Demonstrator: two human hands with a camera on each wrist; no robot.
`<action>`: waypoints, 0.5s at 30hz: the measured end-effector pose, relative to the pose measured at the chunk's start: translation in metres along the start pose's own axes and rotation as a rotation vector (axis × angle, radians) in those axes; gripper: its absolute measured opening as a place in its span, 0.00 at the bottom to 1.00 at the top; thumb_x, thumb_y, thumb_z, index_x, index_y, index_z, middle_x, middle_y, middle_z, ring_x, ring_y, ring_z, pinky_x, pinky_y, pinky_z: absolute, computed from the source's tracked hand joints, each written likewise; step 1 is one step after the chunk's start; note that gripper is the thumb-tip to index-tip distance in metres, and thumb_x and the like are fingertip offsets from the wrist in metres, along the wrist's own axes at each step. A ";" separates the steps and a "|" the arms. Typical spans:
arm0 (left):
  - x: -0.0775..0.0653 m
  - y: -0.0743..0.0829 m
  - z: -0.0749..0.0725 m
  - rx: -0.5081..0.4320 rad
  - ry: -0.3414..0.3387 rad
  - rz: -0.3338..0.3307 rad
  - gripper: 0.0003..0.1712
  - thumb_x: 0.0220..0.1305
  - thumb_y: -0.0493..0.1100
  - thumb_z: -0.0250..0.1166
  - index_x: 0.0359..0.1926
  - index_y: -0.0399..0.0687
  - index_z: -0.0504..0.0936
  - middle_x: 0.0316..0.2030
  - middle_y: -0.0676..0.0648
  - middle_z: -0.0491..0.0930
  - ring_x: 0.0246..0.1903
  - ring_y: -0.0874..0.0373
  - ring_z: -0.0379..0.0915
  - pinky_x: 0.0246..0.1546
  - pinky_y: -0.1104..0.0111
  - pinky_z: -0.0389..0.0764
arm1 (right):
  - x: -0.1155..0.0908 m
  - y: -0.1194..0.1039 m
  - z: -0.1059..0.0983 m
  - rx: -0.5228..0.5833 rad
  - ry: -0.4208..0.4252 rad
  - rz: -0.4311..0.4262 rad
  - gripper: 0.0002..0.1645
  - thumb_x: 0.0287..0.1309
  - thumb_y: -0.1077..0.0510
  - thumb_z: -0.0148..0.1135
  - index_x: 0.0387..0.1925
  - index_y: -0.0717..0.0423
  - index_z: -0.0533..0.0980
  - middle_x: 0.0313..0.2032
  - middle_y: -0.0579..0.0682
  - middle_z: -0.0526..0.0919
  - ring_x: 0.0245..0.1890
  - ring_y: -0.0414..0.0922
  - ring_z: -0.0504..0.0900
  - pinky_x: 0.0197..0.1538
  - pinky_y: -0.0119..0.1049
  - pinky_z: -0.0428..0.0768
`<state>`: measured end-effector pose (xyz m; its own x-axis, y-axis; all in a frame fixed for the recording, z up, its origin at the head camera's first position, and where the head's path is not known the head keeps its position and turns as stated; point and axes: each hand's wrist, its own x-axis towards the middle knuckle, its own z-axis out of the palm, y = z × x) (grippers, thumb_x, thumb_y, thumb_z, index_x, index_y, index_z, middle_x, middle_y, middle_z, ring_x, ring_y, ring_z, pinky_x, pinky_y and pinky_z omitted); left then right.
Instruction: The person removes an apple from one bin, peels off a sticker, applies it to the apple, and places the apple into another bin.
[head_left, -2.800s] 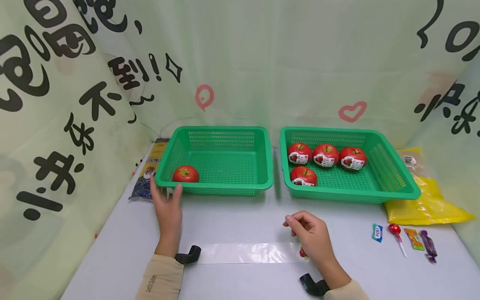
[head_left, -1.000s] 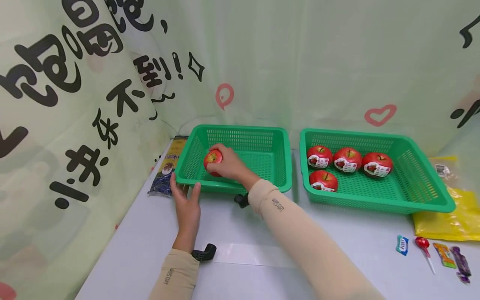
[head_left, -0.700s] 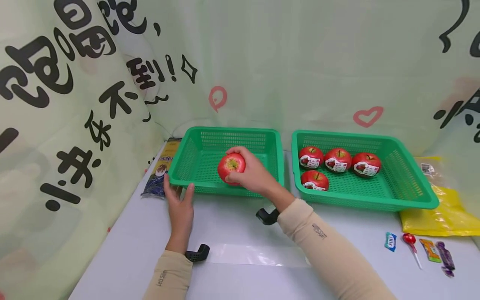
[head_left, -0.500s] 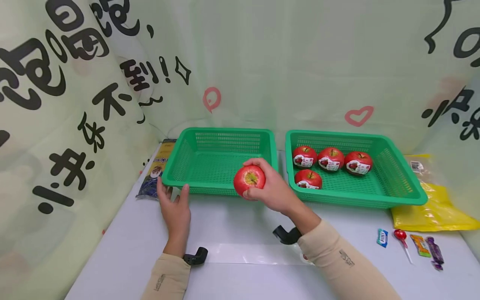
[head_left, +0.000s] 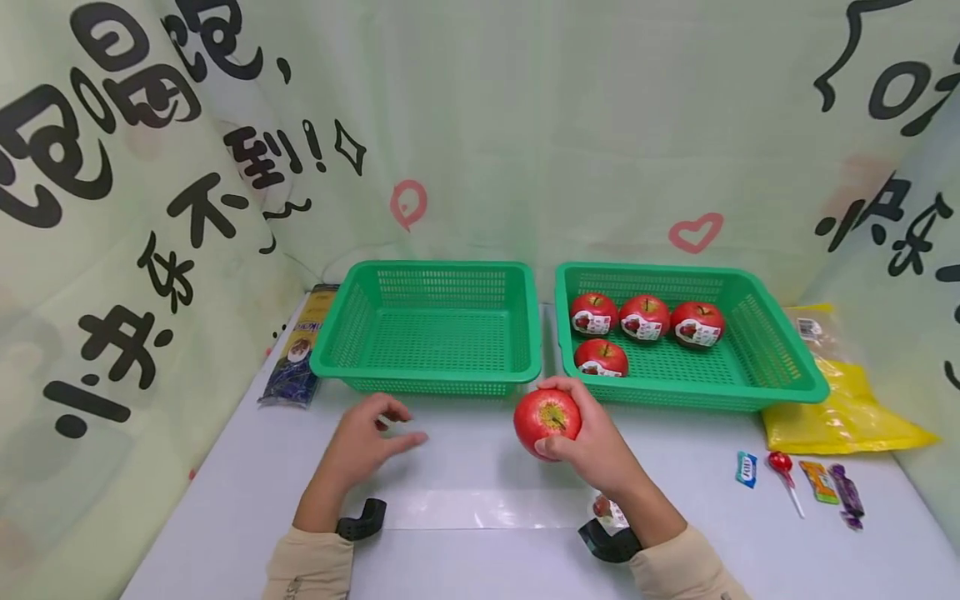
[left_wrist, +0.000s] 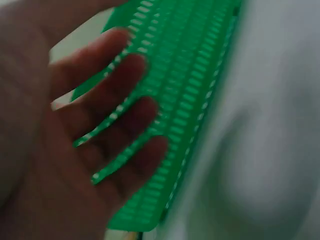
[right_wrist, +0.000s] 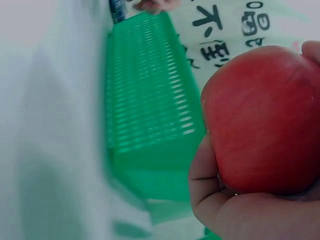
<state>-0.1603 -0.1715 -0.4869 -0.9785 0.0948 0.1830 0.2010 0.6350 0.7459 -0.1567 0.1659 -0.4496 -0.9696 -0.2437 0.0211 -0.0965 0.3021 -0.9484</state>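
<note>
A red apple [head_left: 542, 417] without a visible label is held in my right hand [head_left: 603, 450], above the table in front of the gap between the baskets. The right wrist view shows my thumb and fingers curled round this apple [right_wrist: 265, 120]. My left hand [head_left: 360, 446] is in front of the left green basket [head_left: 427, 385], its fingers loosely bent and holding nothing. In the left wrist view the fingers [left_wrist: 135, 120] are apart, with basket mesh behind them. Several labelled apples [head_left: 645, 317] sit in the right green basket [head_left: 697, 396]; the left basket holds nothing.
A clear strip [head_left: 480, 508] lies flat at the front, with an apple-picture sticker [head_left: 609, 510] near its right end. A yellow bag [head_left: 840, 417] lies right, a blue-gold packet [head_left: 300, 350] left. A lollipop [head_left: 782, 467] and wrapped sweets [head_left: 821, 482] lie front right.
My right hand has taken the apple out of the left basket and brought it right and nearer. My left hand has let go of that basket's rim and drawn back.
</note>
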 end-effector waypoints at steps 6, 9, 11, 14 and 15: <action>-0.001 -0.001 0.017 0.136 -0.358 0.109 0.39 0.42 0.54 0.89 0.56 0.50 0.86 0.71 0.40 0.75 0.78 0.33 0.57 0.75 0.35 0.63 | 0.011 0.022 0.016 -0.008 -0.039 0.038 0.43 0.47 0.58 0.74 0.67 0.46 0.69 0.63 0.58 0.74 0.61 0.58 0.74 0.47 0.40 0.88; -0.004 0.000 0.022 0.187 -0.412 0.082 0.50 0.37 0.56 0.91 0.64 0.52 0.82 0.79 0.37 0.63 0.82 0.27 0.39 0.77 0.28 0.48 | 0.016 0.030 0.024 -0.025 -0.074 0.064 0.43 0.50 0.57 0.75 0.68 0.44 0.69 0.64 0.56 0.75 0.61 0.57 0.75 0.49 0.41 0.88; -0.005 -0.001 0.025 0.217 -0.436 0.076 0.55 0.35 0.57 0.91 0.68 0.54 0.80 0.81 0.36 0.58 0.82 0.25 0.35 0.77 0.26 0.42 | 0.018 0.034 0.028 -0.037 -0.084 0.088 0.43 0.51 0.55 0.76 0.69 0.42 0.69 0.65 0.55 0.75 0.62 0.56 0.75 0.49 0.43 0.89; -0.006 -0.002 0.028 0.244 -0.457 0.079 0.58 0.34 0.59 0.91 0.70 0.55 0.78 0.82 0.37 0.56 0.82 0.25 0.34 0.77 0.27 0.39 | 0.018 0.038 0.032 -0.053 -0.068 0.123 0.44 0.54 0.53 0.77 0.71 0.43 0.68 0.65 0.55 0.77 0.63 0.56 0.76 0.52 0.47 0.88; -0.007 -0.002 0.028 0.249 -0.460 0.079 0.58 0.34 0.59 0.91 0.70 0.56 0.78 0.82 0.37 0.55 0.82 0.26 0.35 0.78 0.27 0.39 | 0.018 0.039 0.033 -0.064 -0.058 0.131 0.44 0.54 0.52 0.77 0.71 0.44 0.68 0.64 0.55 0.78 0.63 0.56 0.76 0.53 0.48 0.88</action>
<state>-0.1553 -0.1523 -0.5078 -0.8909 0.4408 -0.1096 0.3124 0.7697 0.5567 -0.1708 0.1425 -0.4968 -0.9603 -0.2512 -0.1215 0.0137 0.3925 -0.9196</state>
